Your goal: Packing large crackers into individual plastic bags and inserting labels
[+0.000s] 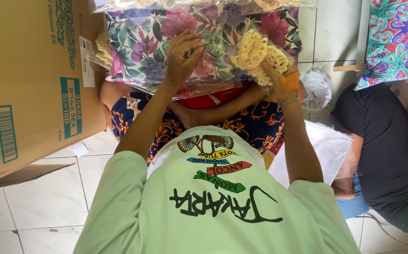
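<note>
Gripped in the right hand (pixel 286 80) is a clump of pale yellow lattice crackers (pixel 256 55), held up inside a thin clear plastic bag (pixel 241 70); an orange plaster sits on the back of that hand and a thin bracelet at the wrist; the left hand (pixel 181 55) has its fingers pinched narrow on the upper edge of the same plastic, near the middle of the lap, so both grips are closed on the packing and neither is free. Judging by this, the filling is midway: one clump is in the bag, the mouth is unsealed as far as I can tell, and more crackers (pixel 103 47) lie loose at the left edge beside the cardboard box (pixel 30 84); a further clear bag (pixel 204 4) with pale contents shows along the top edge, though whether it is finished I cannot tell; sealing and the remaining loose pieces look to be what is left.

Work goes on over a flower-printed cloth (pixel 142 42) spread across the lap, not on a bench; the person sits on a white tiled floor (pixel 48 193), legs in dark patterned fabric; the big brown box stands tilted at the left; crumpled clear plastic (pixel 317 87) lies just right of the wrist; another person in dark clothing (pixel 382 141) sits close on the right, under a bright swirl-patterned cloth (pixel 396 42).
</note>
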